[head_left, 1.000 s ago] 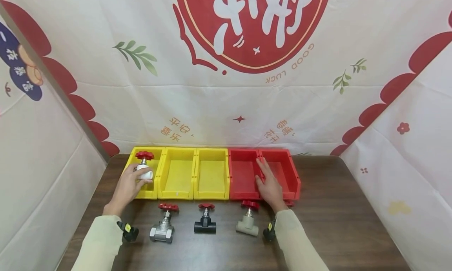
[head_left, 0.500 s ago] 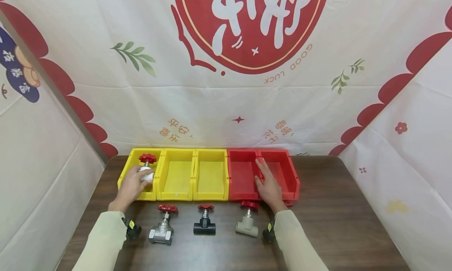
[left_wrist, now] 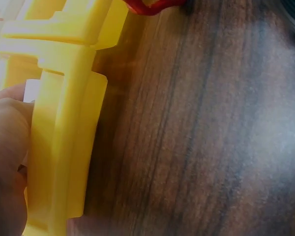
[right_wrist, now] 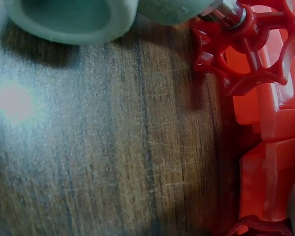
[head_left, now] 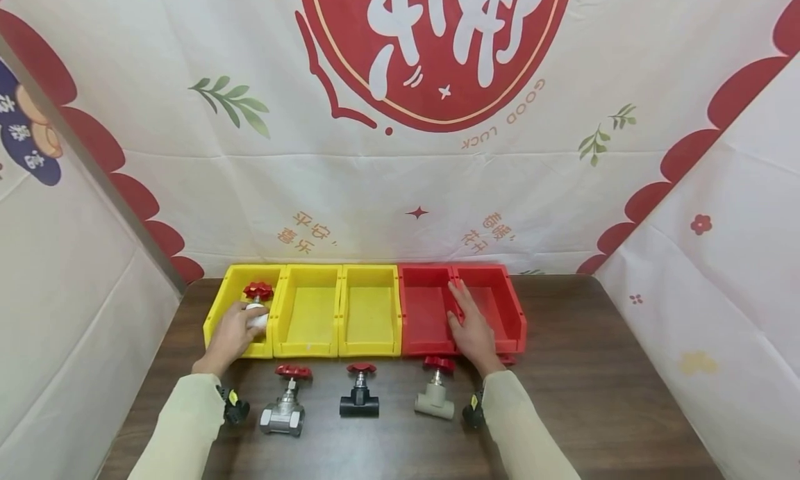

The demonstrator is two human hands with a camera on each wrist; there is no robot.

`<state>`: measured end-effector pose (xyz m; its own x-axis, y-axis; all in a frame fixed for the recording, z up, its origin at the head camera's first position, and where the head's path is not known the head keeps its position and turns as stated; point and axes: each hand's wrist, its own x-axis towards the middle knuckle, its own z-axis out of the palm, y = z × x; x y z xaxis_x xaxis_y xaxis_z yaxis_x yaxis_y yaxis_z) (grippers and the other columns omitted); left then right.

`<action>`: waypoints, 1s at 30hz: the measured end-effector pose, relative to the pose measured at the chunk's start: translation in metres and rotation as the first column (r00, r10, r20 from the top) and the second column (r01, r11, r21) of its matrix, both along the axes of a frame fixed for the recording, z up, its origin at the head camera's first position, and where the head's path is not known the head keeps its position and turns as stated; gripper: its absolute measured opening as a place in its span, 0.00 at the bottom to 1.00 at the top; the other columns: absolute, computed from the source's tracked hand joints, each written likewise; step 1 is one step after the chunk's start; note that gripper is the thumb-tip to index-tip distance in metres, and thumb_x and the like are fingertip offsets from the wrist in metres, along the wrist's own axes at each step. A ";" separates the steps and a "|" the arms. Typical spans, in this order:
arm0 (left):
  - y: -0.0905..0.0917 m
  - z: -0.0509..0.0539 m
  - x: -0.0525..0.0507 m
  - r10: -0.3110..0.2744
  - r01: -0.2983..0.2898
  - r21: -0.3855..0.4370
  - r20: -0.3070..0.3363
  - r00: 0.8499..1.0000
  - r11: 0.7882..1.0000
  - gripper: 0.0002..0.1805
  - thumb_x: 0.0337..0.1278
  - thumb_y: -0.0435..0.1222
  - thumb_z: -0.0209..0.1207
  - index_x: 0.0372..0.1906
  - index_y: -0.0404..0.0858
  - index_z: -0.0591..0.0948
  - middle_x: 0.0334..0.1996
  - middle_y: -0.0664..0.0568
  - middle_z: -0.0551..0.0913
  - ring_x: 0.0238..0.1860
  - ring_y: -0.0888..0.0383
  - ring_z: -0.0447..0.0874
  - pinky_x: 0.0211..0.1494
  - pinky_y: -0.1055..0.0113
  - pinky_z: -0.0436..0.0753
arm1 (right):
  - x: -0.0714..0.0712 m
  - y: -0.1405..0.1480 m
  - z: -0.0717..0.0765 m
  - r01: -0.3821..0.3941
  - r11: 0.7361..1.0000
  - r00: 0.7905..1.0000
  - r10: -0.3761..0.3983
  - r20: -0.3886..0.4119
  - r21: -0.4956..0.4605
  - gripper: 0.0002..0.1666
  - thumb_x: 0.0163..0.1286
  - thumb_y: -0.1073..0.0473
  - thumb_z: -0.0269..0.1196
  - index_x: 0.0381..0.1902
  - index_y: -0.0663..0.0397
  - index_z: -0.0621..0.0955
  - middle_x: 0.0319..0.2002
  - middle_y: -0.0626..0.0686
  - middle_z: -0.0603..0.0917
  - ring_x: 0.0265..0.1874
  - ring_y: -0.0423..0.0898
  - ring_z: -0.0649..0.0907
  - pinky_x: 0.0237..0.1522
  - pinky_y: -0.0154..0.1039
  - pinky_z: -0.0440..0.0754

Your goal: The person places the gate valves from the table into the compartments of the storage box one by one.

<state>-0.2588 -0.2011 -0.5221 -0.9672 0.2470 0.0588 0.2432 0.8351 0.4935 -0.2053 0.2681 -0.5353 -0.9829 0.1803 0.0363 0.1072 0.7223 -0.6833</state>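
My left hand [head_left: 232,335] grips a white valve [head_left: 257,317] with a red handwheel, low inside the leftmost yellow bin [head_left: 215,313]. In the left wrist view, the bin wall hides most of that valve, leaving a small white part [left_wrist: 32,90] visible beside the fingers. Over the divider between the two red bins [head_left: 428,344] my right hand [head_left: 475,334] rests with its fingers extended, holding nothing. Nearest to it on the table is a grey-beige valve [head_left: 435,401] with a red handwheel; the right wrist view shows its grey body [right_wrist: 83,19] close up.
A silver metal valve [head_left: 283,416] and a black valve [head_left: 359,401] stand in front of the yellow bins. Another red handwheel [head_left: 507,360] shows partly behind my right wrist. Two further yellow bins [head_left: 306,348] lie between the left bin and the red ones. Printed cloth [head_left: 350,188] hangs behind.
My left hand has lowered the white valve deeper into the leftmost yellow bin. The right hand keeps its place at the red bins. The head view has shifted slightly.
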 end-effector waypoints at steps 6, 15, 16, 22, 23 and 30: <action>-0.001 -0.001 -0.002 -0.005 0.005 0.011 0.007 1.000 1.000 0.19 0.54 0.30 0.65 0.53 0.32 0.81 0.51 0.29 0.71 0.49 0.35 0.71 0.54 0.39 0.69 | 0.000 -0.002 0.000 0.004 1.000 1.000 -0.004 0.006 0.014 0.45 0.66 0.54 0.62 0.73 0.20 0.53 0.75 0.36 0.45 0.69 0.55 0.60 0.50 0.64 0.73; -0.001 -0.003 -0.007 -0.019 0.018 0.038 0.030 0.999 0.999 0.19 0.52 0.27 0.64 0.52 0.31 0.81 0.50 0.30 0.71 0.49 0.35 0.71 0.55 0.39 0.69 | 0.000 -0.002 0.002 0.014 0.999 1.000 -0.015 0.013 0.029 0.45 0.67 0.54 0.62 0.72 0.17 0.52 0.75 0.38 0.46 0.69 0.55 0.61 0.52 0.69 0.67; -0.001 -0.003 -0.007 -0.018 0.017 0.037 0.034 0.999 0.999 0.19 0.52 0.27 0.64 0.52 0.31 0.81 0.51 0.30 0.71 0.50 0.35 0.70 0.55 0.39 0.68 | 0.001 -0.002 0.002 0.016 0.999 1.000 -0.016 0.015 0.030 0.46 0.67 0.54 0.62 0.72 0.16 0.52 0.75 0.38 0.46 0.69 0.55 0.60 0.52 0.69 0.68; 0.001 -0.004 -0.006 -0.011 0.009 0.029 0.059 0.998 1.000 0.20 0.52 0.26 0.62 0.53 0.30 0.80 0.54 0.29 0.69 0.53 0.34 0.68 0.59 0.37 0.64 | 0.002 -0.003 0.002 0.019 0.999 1.000 -0.020 0.018 0.029 0.46 0.67 0.53 0.62 0.73 0.17 0.52 0.75 0.39 0.47 0.69 0.56 0.60 0.51 0.66 0.71; 0.001 -0.004 -0.006 -0.008 0.006 0.028 0.064 0.998 1.000 0.20 0.52 0.26 0.62 0.53 0.30 0.80 0.54 0.29 0.69 0.53 0.34 0.67 0.59 0.37 0.64 | 0.002 -0.003 0.003 0.018 0.999 1.000 -0.019 0.019 0.028 0.46 0.67 0.53 0.62 0.73 0.18 0.52 0.75 0.39 0.47 0.69 0.56 0.60 0.51 0.66 0.72; 0.000 -0.007 -0.007 -0.002 0.001 0.026 0.062 0.998 1.000 0.20 0.52 0.25 0.62 0.53 0.30 0.80 0.55 0.30 0.69 0.55 0.34 0.66 0.60 0.37 0.63 | 0.001 -0.003 0.005 0.011 1.000 1.000 -0.012 0.027 0.029 0.45 0.67 0.53 0.61 0.73 0.19 0.51 0.75 0.39 0.46 0.69 0.56 0.60 0.52 0.67 0.69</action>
